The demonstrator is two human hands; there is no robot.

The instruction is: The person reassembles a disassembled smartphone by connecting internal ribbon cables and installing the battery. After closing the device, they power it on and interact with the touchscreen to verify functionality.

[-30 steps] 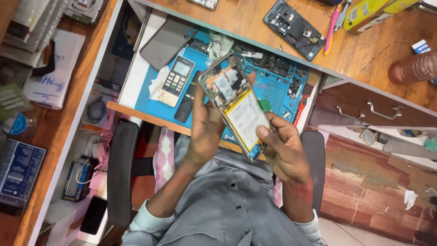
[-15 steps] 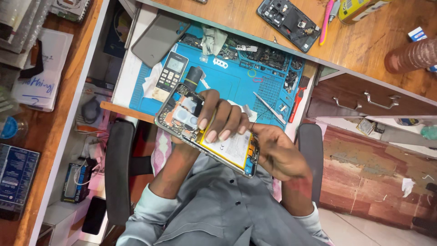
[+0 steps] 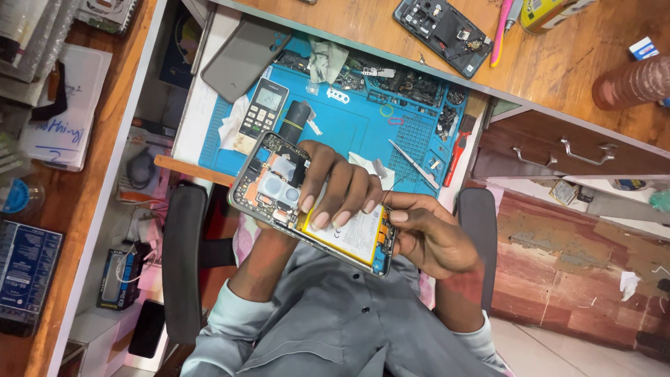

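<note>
While the head camera looks straight down, a person in a grey shirt sits at a wooden workbench and holds an opened smartphone point(image 3: 314, 206) over their lap, just in front of the pulled-out tray. Its back cover is off, showing the circuit board and camera modules at one end and a pale battery point(image 3: 352, 237) at the other. One hand, the left hand point(image 3: 335, 185), wraps over the middle of the phone from above, fingers point(image 3: 322, 209) curled down across the battery's top edge, gripping the frame. The other, the right hand point(image 3: 426, 234), closes on the phone's lower end, thumb and forefinger pinched at the corner beside the battery; whether they hold a small tool I cannot tell. Behind the phone lies a blue repair mat point(image 3: 363, 122) strewn with small parts, with tweezers point(image 3: 413, 164), a red-handled tool point(image 3: 457, 146), a small handset with a keypad point(image 3: 262, 108) and a black cylinder point(image 3: 293, 124) on it. Further back on the bench top rests another opened phone point(image 3: 443, 28), well apart from the hands.
</note>
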